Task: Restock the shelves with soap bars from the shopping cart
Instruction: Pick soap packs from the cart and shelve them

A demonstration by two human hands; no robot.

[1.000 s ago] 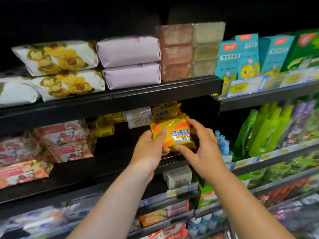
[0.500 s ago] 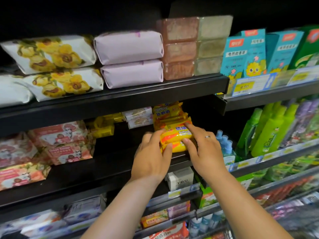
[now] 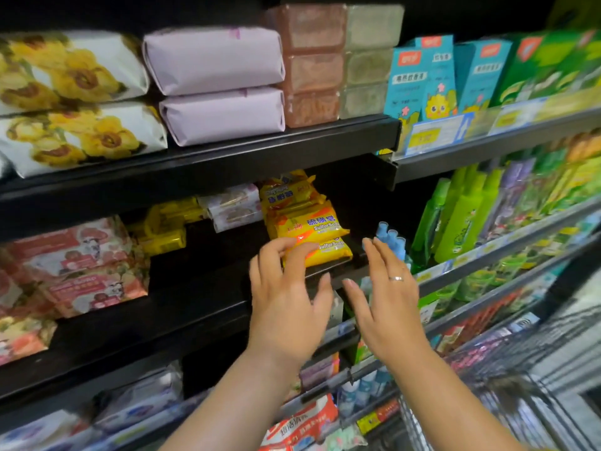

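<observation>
Two yellow sulfur soap bars point(image 3: 310, 234) lie stacked on the black middle shelf point(image 3: 201, 307), in front of more yellow soap packs point(image 3: 287, 192). My left hand point(image 3: 287, 297) hovers just in front of the stack, fingers loosely spread, its fingertips overlapping the lower bar's left end; whether they touch it I cannot tell. My right hand point(image 3: 383, 294), with a ring, is to the right of the stack, fingers straight, holding nothing. The wire shopping cart point(image 3: 507, 385) shows at the lower right, blurred.
Lilac wrapped packs point(image 3: 214, 83), floral packs point(image 3: 71, 102) and brown and grey bars point(image 3: 335, 63) fill the top shelf. Pink soap packs point(image 3: 78, 265) sit at middle left. Green bottles point(image 3: 461, 216) and small blue bottles point(image 3: 392, 239) stand to the right.
Both hands carried a yellow soap bar onto the stack, let go of it and drew back toward me. The view swung slightly right and down.
</observation>
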